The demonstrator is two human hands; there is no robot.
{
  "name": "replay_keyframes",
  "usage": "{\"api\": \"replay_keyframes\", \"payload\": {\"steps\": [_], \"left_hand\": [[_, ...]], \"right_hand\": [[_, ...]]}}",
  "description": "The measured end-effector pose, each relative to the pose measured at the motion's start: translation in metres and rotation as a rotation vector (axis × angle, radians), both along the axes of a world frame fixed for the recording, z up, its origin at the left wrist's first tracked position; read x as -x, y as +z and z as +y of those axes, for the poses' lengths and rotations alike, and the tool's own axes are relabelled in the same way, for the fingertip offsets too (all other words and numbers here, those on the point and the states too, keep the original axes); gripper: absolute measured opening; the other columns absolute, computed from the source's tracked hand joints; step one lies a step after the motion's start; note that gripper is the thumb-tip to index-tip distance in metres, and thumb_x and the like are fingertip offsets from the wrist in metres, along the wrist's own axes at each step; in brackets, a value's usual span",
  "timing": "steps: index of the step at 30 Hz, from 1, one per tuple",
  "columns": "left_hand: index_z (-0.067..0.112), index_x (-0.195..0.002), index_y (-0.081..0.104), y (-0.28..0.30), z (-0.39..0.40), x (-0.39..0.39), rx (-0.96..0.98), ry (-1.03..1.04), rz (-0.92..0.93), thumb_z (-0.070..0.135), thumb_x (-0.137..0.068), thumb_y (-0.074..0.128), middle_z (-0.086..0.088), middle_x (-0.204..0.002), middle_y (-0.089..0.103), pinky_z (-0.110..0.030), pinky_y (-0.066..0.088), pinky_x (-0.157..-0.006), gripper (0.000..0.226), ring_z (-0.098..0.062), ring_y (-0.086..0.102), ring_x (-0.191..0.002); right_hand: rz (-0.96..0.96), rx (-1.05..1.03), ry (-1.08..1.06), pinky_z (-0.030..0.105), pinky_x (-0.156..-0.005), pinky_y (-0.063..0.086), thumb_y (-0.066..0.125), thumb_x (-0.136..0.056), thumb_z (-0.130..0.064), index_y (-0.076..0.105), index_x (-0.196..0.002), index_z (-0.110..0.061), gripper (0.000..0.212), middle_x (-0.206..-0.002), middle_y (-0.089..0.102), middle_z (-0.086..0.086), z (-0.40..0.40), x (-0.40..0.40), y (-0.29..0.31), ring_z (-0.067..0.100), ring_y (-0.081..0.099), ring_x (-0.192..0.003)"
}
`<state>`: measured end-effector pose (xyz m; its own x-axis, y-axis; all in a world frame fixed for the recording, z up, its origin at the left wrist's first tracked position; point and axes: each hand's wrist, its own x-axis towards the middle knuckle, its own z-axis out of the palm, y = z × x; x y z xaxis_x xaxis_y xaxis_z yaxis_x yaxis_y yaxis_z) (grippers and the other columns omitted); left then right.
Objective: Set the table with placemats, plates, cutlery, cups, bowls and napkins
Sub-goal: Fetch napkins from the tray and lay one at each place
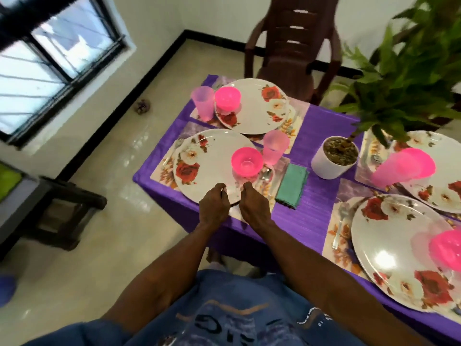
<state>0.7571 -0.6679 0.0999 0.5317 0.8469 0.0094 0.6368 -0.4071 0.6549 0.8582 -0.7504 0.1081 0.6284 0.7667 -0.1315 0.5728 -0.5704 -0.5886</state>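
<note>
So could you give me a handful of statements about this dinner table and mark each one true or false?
1. Both hands, left hand and right hand, are at the near rim of the flowered plate. True.
2. The folded napkin is red. False: it is green.
3. A pink bowl sits on that plate. True.
4. The tablecloth is yellow. False: it is purple.
5. The potted plant stands in a white pot. True.

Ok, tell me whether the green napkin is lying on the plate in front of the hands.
No, the green napkin lies flat on the purple tablecloth, to the right of the plate and off its placemat.
</note>
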Motion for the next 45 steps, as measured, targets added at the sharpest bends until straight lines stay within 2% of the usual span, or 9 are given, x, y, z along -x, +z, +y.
{"api": "replay_keyframes", "payload": {"steps": [3, 7, 13, 19, 23, 27, 35, 40, 45], "left_hand": [[0.011, -0.127, 0.060, -0.001, 0.019, 0.035, 0.030, 0.129, 0.032, 0.024, -0.102, 0.042, -0.008, -0.122, 0.068, -0.034, 0.049, -0.090, 0.033, -0.026, 0.065, -0.106], [0.012, -0.123, 0.061, -0.001, 0.046, 0.073, 0.005, 0.228, 0.064, 0.025, -0.102, 0.041, -0.010, -0.114, 0.069, -0.040, 0.052, -0.087, 0.032, -0.030, 0.066, -0.101], [0.016, -0.105, 0.061, -0.012, 0.111, 0.163, -0.024, 0.365, 0.095, 0.028, -0.101, 0.040, -0.007, -0.101, 0.070, -0.036, 0.054, -0.076, 0.024, -0.028, 0.067, -0.089], [0.014, -0.108, 0.057, -0.028, 0.195, 0.280, 0.052, 0.505, 0.276, 0.021, -0.100, 0.039, -0.009, -0.094, 0.069, -0.036, 0.050, -0.070, 0.021, -0.029, 0.064, -0.081], [0.012, -0.114, 0.056, -0.032, 0.228, 0.361, 0.177, 0.621, 0.372, 0.021, -0.099, 0.043, -0.011, -0.104, 0.067, -0.037, 0.049, -0.075, 0.022, -0.030, 0.063, -0.091], [0.010, -0.114, 0.056, -0.036, 0.253, 0.423, 0.290, 0.706, 0.450, 0.019, -0.097, 0.043, -0.014, -0.110, 0.065, -0.036, 0.045, -0.075, 0.023, -0.033, 0.061, -0.097], [0.009, -0.111, 0.061, -0.044, 0.333, 0.493, 0.371, 0.926, 0.411, 0.018, -0.095, 0.046, -0.013, -0.109, 0.067, -0.037, 0.050, -0.079, 0.024, -0.032, 0.063, -0.096], [0.010, -0.104, 0.063, -0.043, 0.420, 0.528, 0.370, 1.055, 0.349, 0.017, -0.093, 0.044, -0.015, -0.106, 0.068, -0.040, 0.053, -0.081, 0.023, -0.035, 0.063, -0.094], [0.011, -0.099, 0.062, -0.027, 0.513, 0.551, 0.353, 1.110, 0.323, 0.016, -0.092, 0.047, -0.016, -0.103, 0.068, -0.038, 0.048, -0.077, 0.017, -0.037, 0.062, -0.096]], "right_hand": [[-0.015, 0.009, 0.123, 0.037, -0.061, 0.038, 0.033, -0.101, -0.018, 0.045, -0.104, -0.010, 0.015, -0.086, 0.066, 0.014, 0.029, 0.028, -0.002, 0.038, 0.063, -0.080], [-0.053, 0.025, 0.248, 0.034, -0.060, 0.034, 0.037, -0.101, -0.019, 0.049, -0.105, -0.008, 0.017, -0.087, 0.067, 0.015, 0.071, 0.064, 0.000, 0.038, 0.063, -0.081], [-0.052, 0.014, 0.425, 0.039, -0.071, 0.046, 0.040, -0.099, -0.022, 0.053, -0.113, -0.008, 0.023, -0.100, 0.066, 0.016, 0.155, 0.141, -0.009, 0.036, 0.063, -0.088], [-0.101, 0.094, 0.636, 0.043, -0.081, 0.053, 0.042, -0.099, -0.017, 0.050, -0.117, -0.008, 0.021, -0.106, 0.065, 0.014, 0.260, 0.238, -0.025, 0.034, 0.065, -0.095], [-0.047, 0.166, 0.767, 0.043, -0.084, 0.050, 0.042, -0.099, -0.015, 0.044, -0.126, -0.007, 0.029, -0.120, 0.059, 0.018, 0.323, 0.295, -0.025, 0.038, 0.061, -0.103], [-0.039, 0.201, 0.882, 0.039, -0.083, 0.046, 0.044, -0.096, -0.011, 0.047, -0.122, -0.005, 0.027, -0.119, 0.058, 0.017, 0.374, 0.340, -0.028, 0.038, 0.059, -0.103], [-0.030, 0.253, 1.028, 0.031, -0.074, 0.039, 0.045, -0.093, -0.011, 0.053, -0.112, -0.007, 0.021, -0.114, 0.062, 0.015, 0.498, 0.414, -0.046, 0.034, 0.061, -0.101], [-0.029, 0.245, 1.119, 0.035, -0.075, 0.045, 0.043, -0.090, -0.007, 0.056, -0.111, -0.009, 0.024, -0.114, 0.064, 0.015, 0.593, 0.451, -0.043, 0.033, 0.062, -0.098], [-0.058, 0.247, 1.161, 0.034, -0.070, 0.042, 0.047, -0.094, -0.013, 0.055, -0.106, -0.006, 0.016, -0.112, 0.063, 0.016, 0.689, 0.479, -0.031, 0.036, 0.062, -0.096]]}}
